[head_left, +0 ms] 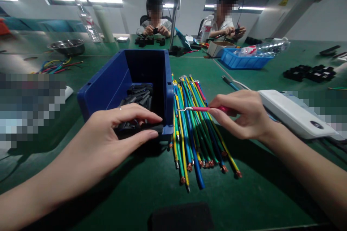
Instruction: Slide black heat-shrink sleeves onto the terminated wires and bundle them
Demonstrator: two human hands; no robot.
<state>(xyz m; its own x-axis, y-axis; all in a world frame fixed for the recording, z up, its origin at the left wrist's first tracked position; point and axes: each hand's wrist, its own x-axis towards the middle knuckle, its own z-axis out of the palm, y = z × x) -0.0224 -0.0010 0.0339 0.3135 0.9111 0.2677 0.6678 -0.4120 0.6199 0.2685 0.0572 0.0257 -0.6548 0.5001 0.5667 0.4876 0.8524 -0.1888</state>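
Green table [244, 187], right hand [244, 115] pinching red wire [200, 108], seemingly.

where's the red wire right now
The red wire is pinched in the right hand, held level above the wire bundle, right of the blue bin.

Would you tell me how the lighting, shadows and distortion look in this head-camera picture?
Head view: ceiling strip lights glare white; the left hand and right hand cast soft shadows on the green table; wide-angle bending curves the table edges; the blue bin interior is dim.
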